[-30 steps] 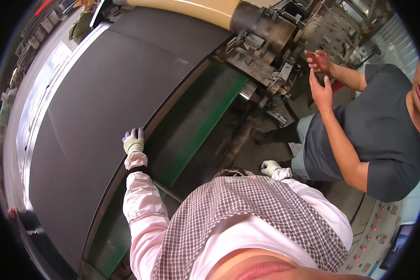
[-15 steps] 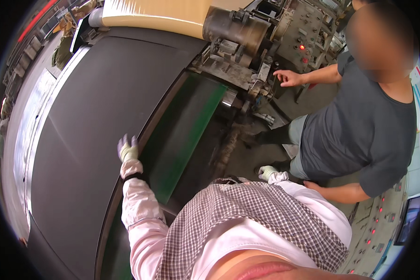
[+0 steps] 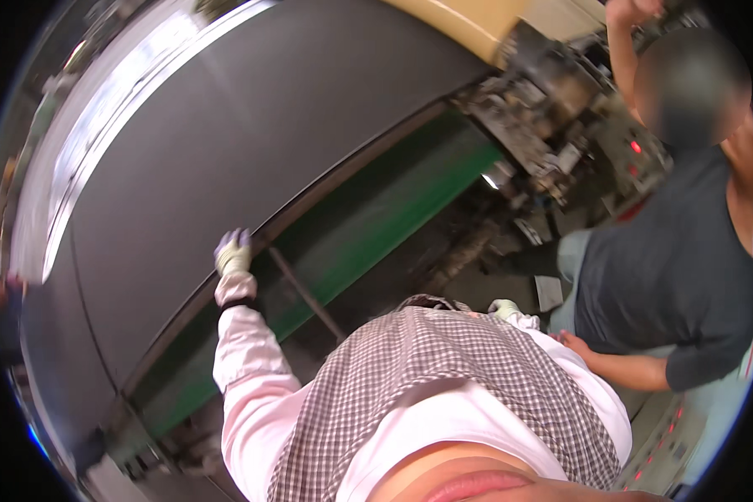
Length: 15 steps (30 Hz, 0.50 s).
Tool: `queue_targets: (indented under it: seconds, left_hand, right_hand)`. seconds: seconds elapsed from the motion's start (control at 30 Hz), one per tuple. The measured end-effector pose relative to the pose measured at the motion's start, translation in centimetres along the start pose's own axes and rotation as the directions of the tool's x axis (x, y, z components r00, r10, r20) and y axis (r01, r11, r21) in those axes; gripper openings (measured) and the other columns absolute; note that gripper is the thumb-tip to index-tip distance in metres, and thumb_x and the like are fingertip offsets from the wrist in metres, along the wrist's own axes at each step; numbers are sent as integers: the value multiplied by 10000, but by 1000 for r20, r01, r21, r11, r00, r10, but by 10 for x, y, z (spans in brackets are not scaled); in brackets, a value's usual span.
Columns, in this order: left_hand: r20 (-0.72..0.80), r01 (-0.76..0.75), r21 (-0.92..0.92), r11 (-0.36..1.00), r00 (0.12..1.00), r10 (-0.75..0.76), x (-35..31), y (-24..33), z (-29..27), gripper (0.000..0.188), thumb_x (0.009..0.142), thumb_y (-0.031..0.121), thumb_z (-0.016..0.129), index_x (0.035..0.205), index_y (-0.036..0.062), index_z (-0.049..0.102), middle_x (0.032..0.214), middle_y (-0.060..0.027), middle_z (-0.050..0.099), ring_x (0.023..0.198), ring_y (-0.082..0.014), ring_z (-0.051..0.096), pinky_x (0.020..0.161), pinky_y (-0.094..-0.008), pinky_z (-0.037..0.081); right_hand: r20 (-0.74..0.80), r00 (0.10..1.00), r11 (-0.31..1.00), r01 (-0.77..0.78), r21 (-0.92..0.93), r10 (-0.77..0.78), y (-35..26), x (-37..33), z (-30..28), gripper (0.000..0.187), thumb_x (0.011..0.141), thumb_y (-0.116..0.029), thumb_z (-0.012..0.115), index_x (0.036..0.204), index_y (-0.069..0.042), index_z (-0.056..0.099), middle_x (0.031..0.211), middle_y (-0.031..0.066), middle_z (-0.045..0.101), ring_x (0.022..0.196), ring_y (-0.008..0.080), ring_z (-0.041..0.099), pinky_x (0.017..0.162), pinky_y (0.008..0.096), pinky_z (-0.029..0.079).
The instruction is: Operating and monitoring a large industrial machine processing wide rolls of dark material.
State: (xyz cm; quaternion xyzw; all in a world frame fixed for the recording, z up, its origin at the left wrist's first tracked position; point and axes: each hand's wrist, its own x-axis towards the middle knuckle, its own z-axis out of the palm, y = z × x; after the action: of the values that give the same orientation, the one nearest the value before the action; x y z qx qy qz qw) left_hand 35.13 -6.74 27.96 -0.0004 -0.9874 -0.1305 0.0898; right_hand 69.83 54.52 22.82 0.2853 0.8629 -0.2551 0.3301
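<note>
My left hand [image 3: 233, 251], in a pale glove with purplish fingertips, lies on the near edge of a wide dark grey sheet [image 3: 226, 142]. Its fingers are stretched out, and nothing shows in its grasp. Below that edge runs a green panel [image 3: 376, 222] of the machine. My right hand [image 3: 504, 309], also gloved, is beside my waist on the right; my checked apron partly hides it, and its fingers are not clear.
A co-worker in a dark grey shirt [image 3: 661, 259] stands close on my right, one arm raised. Machine parts [image 3: 544, 100] and a yellowish roll [image 3: 468, 25] are at the far right. A control panel with red lights [image 3: 669, 435] is at lower right.
My view has turned, so the machine and roll now appear farther right. The co-worker has raised the arm that was held out toward the machine. My left hand stays at the sheet's edge.
</note>
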Motion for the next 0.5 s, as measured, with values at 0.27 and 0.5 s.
queue_targets:
  seconds: [0.27,0.5]
  left_hand:
    - [-132,378,46,925,920,-370,-48,-75,-61,537,882,463,501,1233,59,540,1224,-174,555,1157,-334,501,1007,-413,370]
    - [-109,251,204,946,966,-233,-37,-71,-22,435,907,437,454,1102,98,646,1144,-133,611,1016,-336,568,887,-424,444]
  right_hand:
    - [-159,971,983,181,-11,-181,-53,-6,-23,213,715,-206,728,893,-100,678,846,115,680,803,242,653,733,353,505]
    - [6,1000,999,-28,-35,28,-24,-8,-15,228,701,-218,730,901,-118,686,869,100,683,855,230,646,763,338,500]
